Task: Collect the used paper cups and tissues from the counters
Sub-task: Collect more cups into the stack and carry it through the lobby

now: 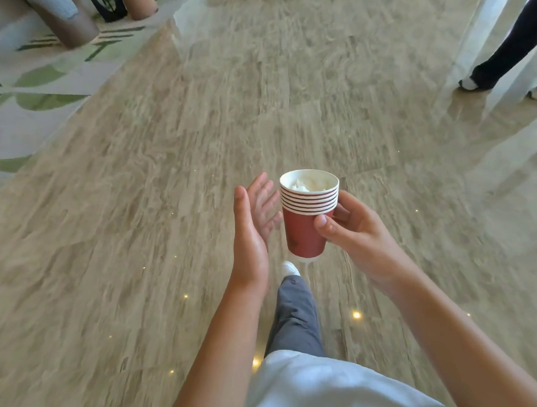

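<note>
gripping nested red paper cups point(305, 223), crumpled tissue point(309, 183) inside

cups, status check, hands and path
Right hand grips cup stack, tissue inside. Left hand open beside it. Floor ahead bare.

We cannot count the tissues point(310, 183) inside the cups point(307, 214). Right fingers point(341, 214) partly hidden behind the stack. Floor point(256, 96) motion-blurred. Bystander's legs point(506, 48) cut off, upper right; brown post point(68, 24) cut off, upper left.
</note>
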### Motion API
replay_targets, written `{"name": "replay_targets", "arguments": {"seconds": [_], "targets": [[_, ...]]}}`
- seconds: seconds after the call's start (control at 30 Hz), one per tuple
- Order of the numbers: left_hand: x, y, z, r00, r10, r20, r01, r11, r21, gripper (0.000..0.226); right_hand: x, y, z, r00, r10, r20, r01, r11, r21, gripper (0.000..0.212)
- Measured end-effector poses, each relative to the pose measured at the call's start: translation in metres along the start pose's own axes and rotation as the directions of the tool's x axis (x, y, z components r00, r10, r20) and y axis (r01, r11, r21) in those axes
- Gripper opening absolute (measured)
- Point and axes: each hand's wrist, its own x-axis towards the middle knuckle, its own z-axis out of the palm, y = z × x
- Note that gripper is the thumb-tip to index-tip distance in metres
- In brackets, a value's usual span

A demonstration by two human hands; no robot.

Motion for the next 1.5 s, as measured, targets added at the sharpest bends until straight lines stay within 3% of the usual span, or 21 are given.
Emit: {"name": "replay_targets", "arguments": {"seconds": [0.43, 0.77, 0.97, 1.23, 1.5], "targets": [[0.227, -0.017, 0.100, 0.977, -0.092, 0.191, 0.093, 0.996, 0.007, 0.077, 0.174, -0.028, -0.109, 0.972, -0.029, -0.232, 0.020, 0.999, -0.039, 0.047], [0.343, -0.004, 0.193, 0.942, -0.043, 0.333, 0.058, 0.998, -0.034, 0.076, 0.275, -0.071, -0.179, 0.936, -0.084, -0.341, 0.059, 0.995, -0.083, 0.048], [0.419, -0.002, 0.233, 0.965, -0.044, 0.258, 0.047, 0.999, -0.005, 0.076, 0.351, -0.091, -0.235, 0.955, -0.073, -0.288, 0.048, 0.995, -0.091, 0.049], [0.509, 0.013, 0.291, 0.992, 0.023, 0.123, -0.011, 0.996, -0.092, 0.076, 0.462, -0.138, -0.305, 0.981, -0.096, -0.167, 0.070, 0.985, -0.158, 0.045], [0.560, 0.024, 0.307, 0.990, 0.039, 0.133, -0.025, 0.994, -0.109, 0.075, 0.508, -0.159, -0.319, 0.982, -0.107, -0.154, 0.070, 0.971, -0.228, 0.049]]}}
